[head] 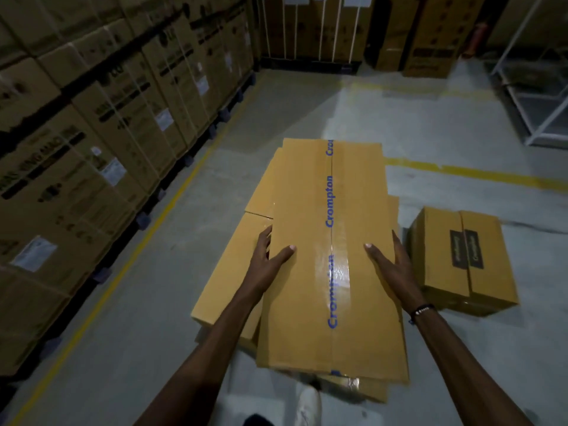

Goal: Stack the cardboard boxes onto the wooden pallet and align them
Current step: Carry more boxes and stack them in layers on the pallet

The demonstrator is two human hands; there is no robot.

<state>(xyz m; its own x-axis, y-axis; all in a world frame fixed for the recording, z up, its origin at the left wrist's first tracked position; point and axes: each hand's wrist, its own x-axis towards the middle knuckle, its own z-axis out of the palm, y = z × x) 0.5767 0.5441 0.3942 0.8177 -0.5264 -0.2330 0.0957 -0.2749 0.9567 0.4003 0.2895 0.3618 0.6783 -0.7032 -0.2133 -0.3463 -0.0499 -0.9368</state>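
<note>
Both hands, left hand (266, 262) and right hand (390, 263), grip long "Crompton"-taped box (307, 272) above lower boxes (233, 265); smaller box (464, 259) beside on floor (138, 318); stacked cartons (92, 133) left.

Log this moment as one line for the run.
left hand: grips top box | right hand: grips it | stack: below | spare box: on floor

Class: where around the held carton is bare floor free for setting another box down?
Bare grey concrete floor lies between the yellow floor line and the low stack. Crowded right: a small brown cardboard box sits close beside the long taped carton.
</note>
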